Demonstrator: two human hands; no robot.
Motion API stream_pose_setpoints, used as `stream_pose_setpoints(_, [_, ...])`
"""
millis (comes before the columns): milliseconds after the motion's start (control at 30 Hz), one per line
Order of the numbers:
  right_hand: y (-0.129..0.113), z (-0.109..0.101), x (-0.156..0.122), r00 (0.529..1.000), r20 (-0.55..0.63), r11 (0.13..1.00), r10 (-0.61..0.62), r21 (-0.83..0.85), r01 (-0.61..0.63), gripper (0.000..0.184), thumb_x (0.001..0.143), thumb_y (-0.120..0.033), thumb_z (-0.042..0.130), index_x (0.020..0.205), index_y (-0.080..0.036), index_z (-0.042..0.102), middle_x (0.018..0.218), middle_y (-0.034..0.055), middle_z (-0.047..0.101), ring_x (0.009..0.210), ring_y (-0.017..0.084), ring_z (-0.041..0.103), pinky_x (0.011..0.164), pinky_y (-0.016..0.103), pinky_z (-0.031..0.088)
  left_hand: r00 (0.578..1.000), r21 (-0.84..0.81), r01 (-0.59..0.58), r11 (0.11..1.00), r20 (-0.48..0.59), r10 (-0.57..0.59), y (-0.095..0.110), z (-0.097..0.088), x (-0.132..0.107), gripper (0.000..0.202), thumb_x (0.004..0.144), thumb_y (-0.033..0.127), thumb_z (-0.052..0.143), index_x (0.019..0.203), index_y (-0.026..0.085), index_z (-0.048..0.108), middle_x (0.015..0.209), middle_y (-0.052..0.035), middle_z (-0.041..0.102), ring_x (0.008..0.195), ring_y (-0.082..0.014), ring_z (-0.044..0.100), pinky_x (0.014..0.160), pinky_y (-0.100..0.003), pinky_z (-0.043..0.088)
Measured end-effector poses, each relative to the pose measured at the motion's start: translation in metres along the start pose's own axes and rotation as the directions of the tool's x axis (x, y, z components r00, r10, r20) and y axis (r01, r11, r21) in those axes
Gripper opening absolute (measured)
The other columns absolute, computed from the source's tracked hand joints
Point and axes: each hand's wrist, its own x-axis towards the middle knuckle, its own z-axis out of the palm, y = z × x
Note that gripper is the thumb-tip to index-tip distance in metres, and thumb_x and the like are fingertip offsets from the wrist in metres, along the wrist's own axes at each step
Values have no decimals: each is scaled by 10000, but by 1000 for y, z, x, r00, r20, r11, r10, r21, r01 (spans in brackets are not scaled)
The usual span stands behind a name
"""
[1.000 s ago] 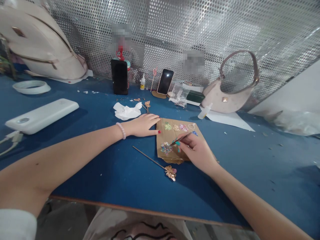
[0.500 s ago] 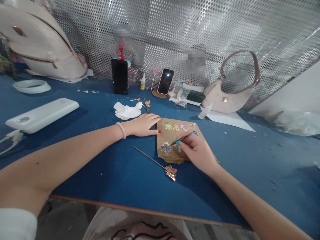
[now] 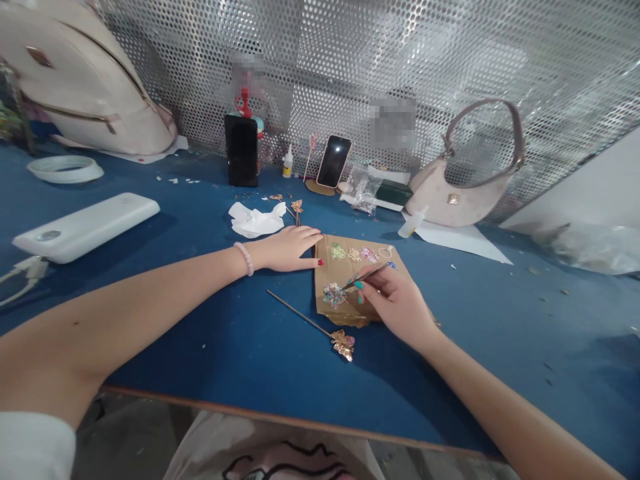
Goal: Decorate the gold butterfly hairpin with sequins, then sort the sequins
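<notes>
My right hand (image 3: pixel 393 297) pinches a pair of tweezers (image 3: pixel 371 274), their tips down at a pile of mixed-colour beads (image 3: pixel 335 295) on a piece of cardboard (image 3: pixel 353 315). My left hand (image 3: pixel 290 249) lies flat, fingers stretched out, with its fingertips at the cardboard's left edge. Along the cardboard's far side are small heaps of green beads (image 3: pixel 337 251), yellowish beads (image 3: pixel 354 255) and pink beads (image 3: pixel 370 255), a pale ring (image 3: pixel 385 251) and some blue beads (image 3: pixel 393 265). In front of the cardboard rests a hairpin (image 3: pixel 343 345) with a gold ornament and a pink piece.
Crumpled white tissue (image 3: pixel 256 220) and another gold hairpin (image 3: pixel 297 207) lie beyond my left hand. Two phones (image 3: pixel 242 152) (image 3: pixel 334 162) stand at the back near a glue bottle (image 3: pixel 287 163). A second bottle (image 3: pixel 413 223), a handbag (image 3: pixel 463 193) and a power bank (image 3: pixel 87 227) flank the work area.
Both hands keep nearly the same place, and the tweezer tips stay at the mixed bead pile. The whole view has shifted very slightly.
</notes>
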Motion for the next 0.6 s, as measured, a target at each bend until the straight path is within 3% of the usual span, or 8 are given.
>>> stream_pose_setpoints(333, [1,-6,0,998,-60,1000,12,13,-12,141,787,-251,520,900,-185,571,750,37,657,632,155,610,621,319,491,1000,-2,-1,1000,7,1,1,-3,-2,699,887,627,277,1383,135,297,1445,-125,288,1324,-235,254,1067,-374,232])
stream_pose_setpoints(600, [6,-28,7,971,-238,993,-5,111,32,163,707,-309,630,789,-196,546,637,9,621,542,138,571,541,284,481,1000,-3,7,1000,30,-6,2,-4,-2,713,890,631,264,1396,129,272,1455,-119,265,1332,-237,235,1079,-384,224])
